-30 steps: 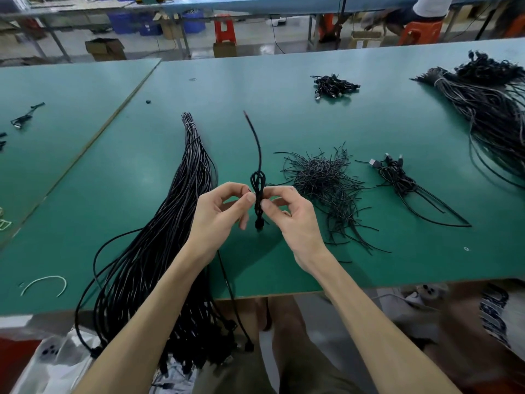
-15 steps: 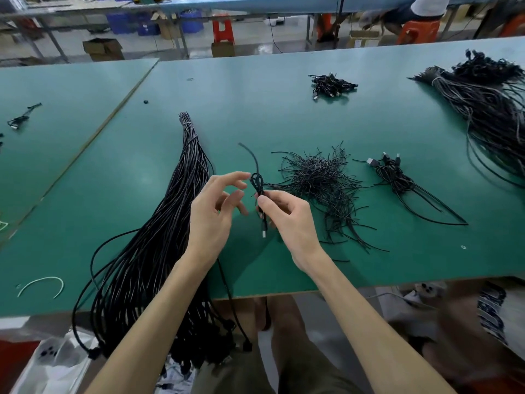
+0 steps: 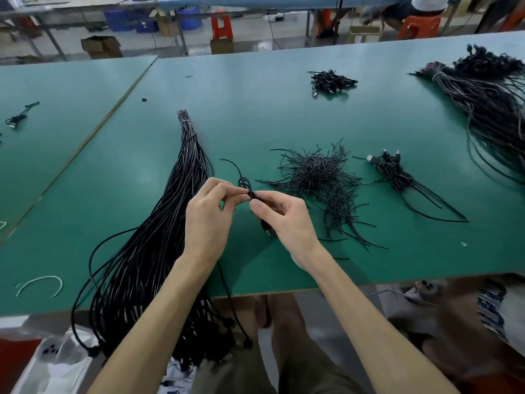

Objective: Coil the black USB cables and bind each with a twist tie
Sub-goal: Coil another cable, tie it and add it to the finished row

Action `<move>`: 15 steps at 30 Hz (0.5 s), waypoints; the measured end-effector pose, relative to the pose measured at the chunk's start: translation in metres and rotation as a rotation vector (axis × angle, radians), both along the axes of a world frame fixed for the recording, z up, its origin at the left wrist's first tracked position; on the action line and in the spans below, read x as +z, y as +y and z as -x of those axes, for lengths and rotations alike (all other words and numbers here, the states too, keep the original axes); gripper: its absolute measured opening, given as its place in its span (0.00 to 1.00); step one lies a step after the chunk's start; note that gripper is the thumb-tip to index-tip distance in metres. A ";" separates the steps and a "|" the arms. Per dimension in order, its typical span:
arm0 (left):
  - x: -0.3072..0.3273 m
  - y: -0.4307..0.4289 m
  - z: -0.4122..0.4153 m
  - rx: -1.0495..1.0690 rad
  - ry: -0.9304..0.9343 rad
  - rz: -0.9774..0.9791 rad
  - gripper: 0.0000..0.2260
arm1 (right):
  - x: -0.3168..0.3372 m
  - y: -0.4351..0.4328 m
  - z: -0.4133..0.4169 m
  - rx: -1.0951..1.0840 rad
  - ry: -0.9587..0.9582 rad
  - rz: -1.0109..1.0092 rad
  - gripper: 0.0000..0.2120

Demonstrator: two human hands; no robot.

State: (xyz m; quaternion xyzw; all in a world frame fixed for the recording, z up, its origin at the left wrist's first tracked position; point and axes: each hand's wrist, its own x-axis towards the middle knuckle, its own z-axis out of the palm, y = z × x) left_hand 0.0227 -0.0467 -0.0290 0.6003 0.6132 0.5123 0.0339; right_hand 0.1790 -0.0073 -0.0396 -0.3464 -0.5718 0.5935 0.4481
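- Left thumb and index fingertips (image 3: 240, 197) pinch the waist of the coiled USB cable (image 3: 250, 192); 0.5 s ago these fingers were spread and off it.
- Right thumb and index fingertips (image 3: 259, 207) pinch the same waist from the other side, almost touching the left fingertips. Grip unchanged.
- Left hand (image 3: 208, 220) and right hand (image 3: 288, 220) are both held above the green table (image 3: 255, 115), near its front edge.
- Small loops stick out above the pinch. The cable's free tail (image 3: 231, 164) curves up and left; 1 s ago it stood straight up.
- USB plug (image 3: 266, 229) hangs below the right palm.
- Cannot tell whether a twist tie is on the coil: the pinch point is covered.
- Long bundle of black cables (image 3: 159, 237) lies just left of the hands and drapes over the table edge.
- Pile of twist ties (image 3: 318, 177) lies just right of the hands, with 1 bunch of coiled cables (image 3: 395, 172) beyond it.
- Neither the bundle nor the piles have moved.
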 end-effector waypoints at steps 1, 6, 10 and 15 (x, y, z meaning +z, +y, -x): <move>0.000 -0.001 -0.001 0.017 -0.008 0.010 0.03 | 0.001 0.000 0.000 0.005 0.003 -0.003 0.08; 0.000 -0.002 -0.004 0.067 -0.001 -0.011 0.02 | 0.002 0.000 0.000 0.021 0.028 -0.010 0.11; -0.001 0.000 -0.003 0.049 0.005 -0.045 0.02 | 0.002 0.000 -0.001 0.038 0.039 -0.027 0.09; -0.003 0.000 -0.001 0.041 0.104 -0.142 0.03 | 0.001 0.001 -0.002 0.060 0.052 -0.011 0.06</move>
